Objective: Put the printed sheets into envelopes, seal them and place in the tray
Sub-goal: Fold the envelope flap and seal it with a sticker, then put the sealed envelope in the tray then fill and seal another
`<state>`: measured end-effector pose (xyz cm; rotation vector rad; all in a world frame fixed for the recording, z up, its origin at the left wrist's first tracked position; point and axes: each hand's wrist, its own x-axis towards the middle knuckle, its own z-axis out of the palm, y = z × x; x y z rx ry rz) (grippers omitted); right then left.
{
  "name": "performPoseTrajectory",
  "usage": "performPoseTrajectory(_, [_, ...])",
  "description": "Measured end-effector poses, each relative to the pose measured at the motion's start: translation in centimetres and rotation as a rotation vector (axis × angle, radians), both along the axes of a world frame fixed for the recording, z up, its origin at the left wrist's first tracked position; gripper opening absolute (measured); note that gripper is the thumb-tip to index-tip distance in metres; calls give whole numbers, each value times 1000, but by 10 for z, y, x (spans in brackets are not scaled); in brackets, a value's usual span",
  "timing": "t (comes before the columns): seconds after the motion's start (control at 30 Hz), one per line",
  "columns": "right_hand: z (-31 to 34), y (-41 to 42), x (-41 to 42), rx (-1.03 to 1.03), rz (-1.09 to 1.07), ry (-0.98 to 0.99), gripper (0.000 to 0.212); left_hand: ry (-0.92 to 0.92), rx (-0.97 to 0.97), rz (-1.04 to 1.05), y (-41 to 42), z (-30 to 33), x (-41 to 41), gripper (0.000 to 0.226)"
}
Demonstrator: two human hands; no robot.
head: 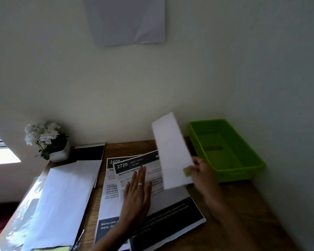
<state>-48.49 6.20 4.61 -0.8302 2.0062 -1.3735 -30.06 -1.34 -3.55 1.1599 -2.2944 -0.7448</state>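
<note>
Green plastic forms the tray (257,165), which is set on the wooden desk (243,205) at the right, close to the wall. A white envelope (172,153) is held up in the air by the right hand (200,168), gripped at its lower right edge between thumb and fingers; it is tilted, its upper end leaning left, and it is seen just left of the tray, above the papers. A small green patch is seen on the envelope near the fingers; what it is cannot be told.

Printed sheets (152,205) are spread on the desk in the middle, overlapping, the top one headed "2720" and the one beneath it "2400". The top sheet is pressed flat by the left hand (137,189), its fingers straight and close together, a ring worn on one finger.

More white envelopes (65,200) are stacked at the left of the sheets. Behind them a black spiral notebook (89,152) and a white pot of white flowers (47,140) are placed against the wall.
</note>
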Motion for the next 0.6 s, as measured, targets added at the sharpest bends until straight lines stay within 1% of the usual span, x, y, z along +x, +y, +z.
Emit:
performPoseTrajectory(0.07, [16, 14, -29, -59, -96, -68, 35, -27, -10, 2, -11, 5, 0, 65])
performPoseTrajectory(0.17, [32, 40, -67, -153, -220, -186, 34, -76, -6, 8, -25, 8, -2, 62])
performPoseTrajectory(0.27, [35, 59, -88, -185, -284, -310, 24, -153, 5, -7, -36, 5, -3, 66])
performPoseTrajectory(0.33, [30, 67, -98, -185, -321, -409, 18, -196, 11, -15, -41, 2, -5, 64])
performPoseTrajectory(0.4, [25, 68, -105, -189, -364, -457, 11, -238, 6, -18, -43, -2, -4, 62])
performPoseTrajectory(0.47, [19, 68, -110, -186, -389, -446, 16, -261, 7, -15, -44, -6, -2, 61])
performPoseTrajectory(0.53, [17, 66, -113, -137, -388, -387, 13, -274, 21, -16, -44, -9, 2, 62])
performPoseTrajectory(0.57, [16, 67, -114, -76, -375, -313, 13, -281, 28, -16, -44, -11, 4, 63])
performPoseTrajectory(0.6, [15, 67, -116, 13, -351, -203, 19, -291, 30, -14, -44, -11, 6, 63])
